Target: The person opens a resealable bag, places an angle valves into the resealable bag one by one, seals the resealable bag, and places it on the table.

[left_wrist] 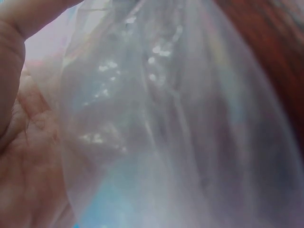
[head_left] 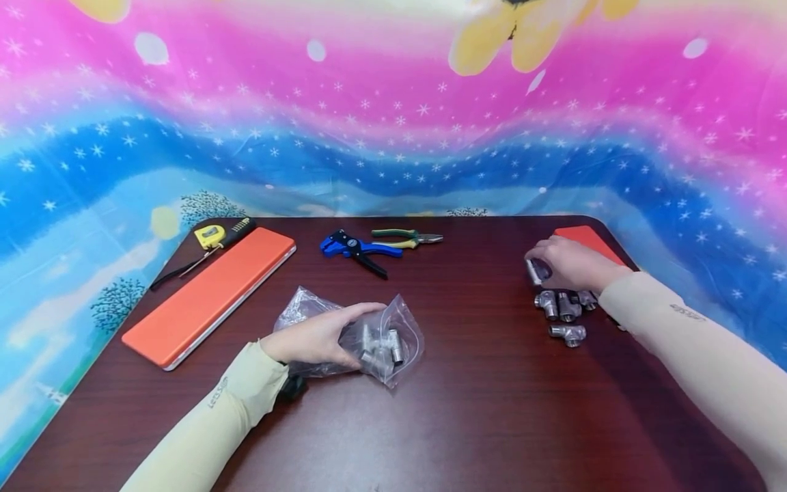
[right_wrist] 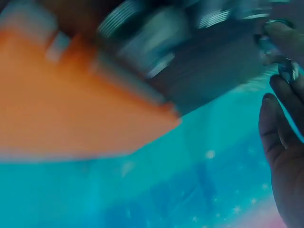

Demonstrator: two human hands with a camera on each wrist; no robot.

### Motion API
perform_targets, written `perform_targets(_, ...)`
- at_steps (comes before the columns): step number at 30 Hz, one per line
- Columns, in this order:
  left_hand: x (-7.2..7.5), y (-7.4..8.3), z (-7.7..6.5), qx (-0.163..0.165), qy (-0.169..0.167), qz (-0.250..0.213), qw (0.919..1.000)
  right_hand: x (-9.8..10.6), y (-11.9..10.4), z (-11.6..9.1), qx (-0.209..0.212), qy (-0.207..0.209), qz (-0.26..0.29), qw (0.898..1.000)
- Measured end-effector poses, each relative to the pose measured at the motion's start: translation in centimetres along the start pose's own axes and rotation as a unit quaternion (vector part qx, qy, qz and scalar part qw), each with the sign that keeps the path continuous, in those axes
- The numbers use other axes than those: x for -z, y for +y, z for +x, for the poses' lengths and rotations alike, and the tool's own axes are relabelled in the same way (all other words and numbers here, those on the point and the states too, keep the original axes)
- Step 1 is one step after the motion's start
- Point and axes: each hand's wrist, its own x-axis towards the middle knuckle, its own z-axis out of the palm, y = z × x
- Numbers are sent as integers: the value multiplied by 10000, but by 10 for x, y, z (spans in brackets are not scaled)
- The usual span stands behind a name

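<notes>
In the head view my left hand [head_left: 320, 333] grips a clear plastic zip bag [head_left: 408, 320] on the near middle of the table, thumb on the near side and fingers on the far side. Metal pipe fittings [head_left: 395, 347] show through the plastic. The crinkled bag [left_wrist: 180, 123] fills most of the left wrist view beside the palm. Off to the right, my right hand [head_left: 568, 263] pinches one shiny metal fitting [head_left: 533, 273] between thumb and fingers, also visible at the right wrist view's edge. Below that hand lie several loose tee fittings [head_left: 568, 306], with one tee [head_left: 569, 334] nearer me.
A long orange case [head_left: 212, 297] lies at left, by a yellow tape measure [head_left: 210, 236] and a dark-handled tool [head_left: 238, 231]. Blue wire strippers [head_left: 353, 246] and green-yellow pliers [head_left: 408, 239] lie at the back. Another orange case [head_left: 590, 242] is partly behind my right hand.
</notes>
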Motion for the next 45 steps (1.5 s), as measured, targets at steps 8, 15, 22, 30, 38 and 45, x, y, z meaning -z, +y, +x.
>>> perform_targets(8,2,1,7,-97,-70,14,9999,3,-73,-3,-941,1349,2238,9607)
perform_targets(15,1,0,10,-37,-141,-36,9999,-16,-153,6,-734,1433,3306,9300)
perform_targets(22,0,-2,11,-58,-146,-63,9999,-32,-210,25,-303,1470,3198,9355)
perform_targets(30,-2,-1,12,-145,-156,-103,9997,-41,-237,38,-24,1651,2576,9520)
perform_targets(38,-1,-2,7,-84,-87,-134,9998,-29,-205,19,-234,1957,2512,9476)
perform_targets(45,0,-3,0,-42,1,0,10000,-21,-137,-32,-1790,1940,1880,9460)
